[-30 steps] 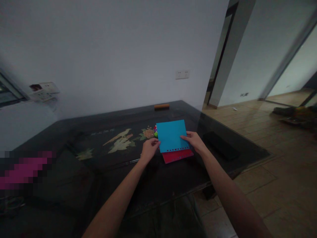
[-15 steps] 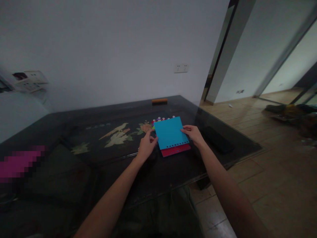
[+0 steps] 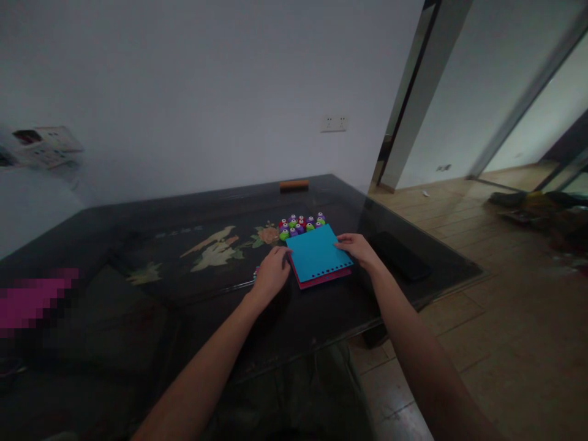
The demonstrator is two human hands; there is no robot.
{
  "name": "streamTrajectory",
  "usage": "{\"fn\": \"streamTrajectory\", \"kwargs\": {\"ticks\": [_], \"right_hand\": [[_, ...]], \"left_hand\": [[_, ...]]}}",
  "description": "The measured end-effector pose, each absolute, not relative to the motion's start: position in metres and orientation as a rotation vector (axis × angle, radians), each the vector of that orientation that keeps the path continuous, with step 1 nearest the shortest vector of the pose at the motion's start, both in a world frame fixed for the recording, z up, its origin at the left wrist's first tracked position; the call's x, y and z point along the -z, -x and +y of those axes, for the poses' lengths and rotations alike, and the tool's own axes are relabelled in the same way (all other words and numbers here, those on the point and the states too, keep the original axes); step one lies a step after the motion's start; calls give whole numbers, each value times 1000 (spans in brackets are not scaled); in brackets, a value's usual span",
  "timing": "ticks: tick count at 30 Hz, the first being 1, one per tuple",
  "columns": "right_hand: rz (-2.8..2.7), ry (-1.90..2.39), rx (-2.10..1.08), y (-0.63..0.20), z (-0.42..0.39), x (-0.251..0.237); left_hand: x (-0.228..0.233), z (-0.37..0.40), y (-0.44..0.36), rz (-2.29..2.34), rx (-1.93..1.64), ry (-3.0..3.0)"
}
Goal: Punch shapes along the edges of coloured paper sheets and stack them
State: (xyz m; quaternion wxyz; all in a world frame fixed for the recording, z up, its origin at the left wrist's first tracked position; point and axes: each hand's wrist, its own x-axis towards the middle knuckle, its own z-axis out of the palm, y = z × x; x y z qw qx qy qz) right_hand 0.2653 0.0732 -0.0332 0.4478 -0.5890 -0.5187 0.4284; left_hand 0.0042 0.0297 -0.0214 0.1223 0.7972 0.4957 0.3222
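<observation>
A blue sheet with a row of punched holes along its near edge lies over a red board or sheet, whose near edge shows beneath it. My right hand pinches the blue sheet at its right edge, thumb on top. At the opposite edge, my left hand is closed with its fingertips on the sheet's left side. Just beyond the sheet stand several small round beads with eye-like tops, purple, green and red. A few tiny coloured bits lie beside my left hand, partly hidden by it.
The dark glossy table bears a bird-and-flower picture. A brown cylinder lies at its back edge, near the wall. To the right of my right hand is a flat black object. A blurred-out pink shape is at far left.
The blue sheet has come down and toward me, covering more of the red piece. More of the eye-topped beads behind it now show. Both hands stay at its sides.
</observation>
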Motion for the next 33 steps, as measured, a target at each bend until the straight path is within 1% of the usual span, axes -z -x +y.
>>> {"fn": "streamTrajectory", "kwargs": {"ticks": [7, 13, 20, 24, 27, 33], "right_hand": [[-1304, 1523, -1072, -263, 73, 34], [-1345, 1580, -1030, -262, 73, 35], [-1379, 1623, -994, -262, 74, 37], [-1428, 1626, -956, -262, 74, 36], [-1451, 1635, -904, -263, 75, 36], [-1443, 1780, -681, -267, 80, 40]], "left_hand": [[25, 26, -7, 1510, -805, -2354], [29, 26, -10, 1499, -759, -2385], [40, 24, -14, 1524, -524, -2465], [40, 22, -15, 1541, -459, -2513], [38, 20, -16, 1547, -446, -2523], [38, 20, -16, 1563, -445, -2511]]}}
